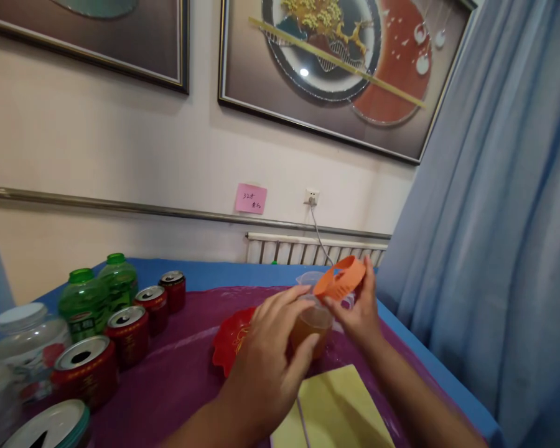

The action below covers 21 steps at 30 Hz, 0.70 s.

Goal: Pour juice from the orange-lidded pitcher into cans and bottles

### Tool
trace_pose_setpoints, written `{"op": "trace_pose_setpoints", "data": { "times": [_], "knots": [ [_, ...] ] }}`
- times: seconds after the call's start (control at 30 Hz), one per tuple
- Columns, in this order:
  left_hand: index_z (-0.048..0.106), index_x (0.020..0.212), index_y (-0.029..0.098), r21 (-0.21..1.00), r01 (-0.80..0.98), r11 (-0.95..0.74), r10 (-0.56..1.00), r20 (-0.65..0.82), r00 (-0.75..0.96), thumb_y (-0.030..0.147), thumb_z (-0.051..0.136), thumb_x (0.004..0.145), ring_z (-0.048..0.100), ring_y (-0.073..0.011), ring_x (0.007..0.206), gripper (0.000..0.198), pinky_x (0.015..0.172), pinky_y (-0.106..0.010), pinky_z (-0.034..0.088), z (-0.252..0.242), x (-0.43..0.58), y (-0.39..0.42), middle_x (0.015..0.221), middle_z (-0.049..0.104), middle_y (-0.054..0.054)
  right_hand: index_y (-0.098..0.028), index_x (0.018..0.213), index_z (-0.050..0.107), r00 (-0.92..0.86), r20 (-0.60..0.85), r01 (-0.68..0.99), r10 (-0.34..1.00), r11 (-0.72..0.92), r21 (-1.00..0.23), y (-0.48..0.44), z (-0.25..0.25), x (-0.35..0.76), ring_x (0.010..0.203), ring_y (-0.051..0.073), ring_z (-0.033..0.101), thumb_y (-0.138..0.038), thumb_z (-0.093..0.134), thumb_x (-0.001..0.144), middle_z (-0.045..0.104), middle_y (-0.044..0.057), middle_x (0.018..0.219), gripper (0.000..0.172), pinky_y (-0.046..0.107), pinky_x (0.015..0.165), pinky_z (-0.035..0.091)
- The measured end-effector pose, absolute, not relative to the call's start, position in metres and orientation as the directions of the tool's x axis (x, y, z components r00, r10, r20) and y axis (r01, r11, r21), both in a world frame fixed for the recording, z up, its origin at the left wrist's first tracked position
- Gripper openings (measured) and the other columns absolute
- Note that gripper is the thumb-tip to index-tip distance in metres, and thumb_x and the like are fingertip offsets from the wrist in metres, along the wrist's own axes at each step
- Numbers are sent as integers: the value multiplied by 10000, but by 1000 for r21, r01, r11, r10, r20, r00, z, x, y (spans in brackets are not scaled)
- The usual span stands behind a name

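My left hand curls around the side of a clear plastic cup holding amber liquid. Its fingers lie on the far side and the thumb on the near side. In my right hand an orange ring-shaped piece with slots is pinched, tilted just above the cup's rim. Behind them stands a clear pitcher-like vessel, partly hidden. A red scalloped plate sits left of the cup, partly covered by my left hand.
Red drink cans, green plastic bottles and a white-lidded jar line the left side. A yellow pad lies at the front of the purple cloth. A blue curtain hangs at right. A cord runs down from a wall socket.
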<state>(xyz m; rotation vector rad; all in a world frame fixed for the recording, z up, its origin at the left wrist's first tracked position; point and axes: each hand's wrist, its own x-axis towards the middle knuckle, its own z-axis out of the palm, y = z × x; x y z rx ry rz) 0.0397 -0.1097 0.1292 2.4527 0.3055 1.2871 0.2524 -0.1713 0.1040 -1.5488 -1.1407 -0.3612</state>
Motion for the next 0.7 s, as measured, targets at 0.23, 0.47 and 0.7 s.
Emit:
{"op": "trace_pose_setpoints", "data": {
  "times": [0.23,0.47,0.7],
  "knots": [
    [729,981,277,530,81,-844,475,670,570,258,518,930,707,-253,1103,218,966,-395,586,14,10,-73,1181,752,-87,-111,1554,382,215,288,961,933,-149,-232,-122,180,312,1169,302,574,-649,685,796,567,174,1258,977,396,1049,417],
    [721,963,281,613,96,-784,557,627,545,267,512,954,743,-224,984,210,892,-329,611,-27,0,-47,1024,783,-54,-160,1466,550,260,27,958,965,-254,-130,-91,182,308,1108,314,626,-719,689,756,639,164,1222,915,357,974,456],
    [708,1003,300,601,10,-799,495,650,576,211,510,953,741,-195,953,222,872,-293,609,-29,-1,-52,1002,774,-29,-164,1428,585,333,-42,927,942,-335,-168,-93,187,306,1121,304,659,-702,661,787,680,142,1276,840,347,940,491]
  ]
}}
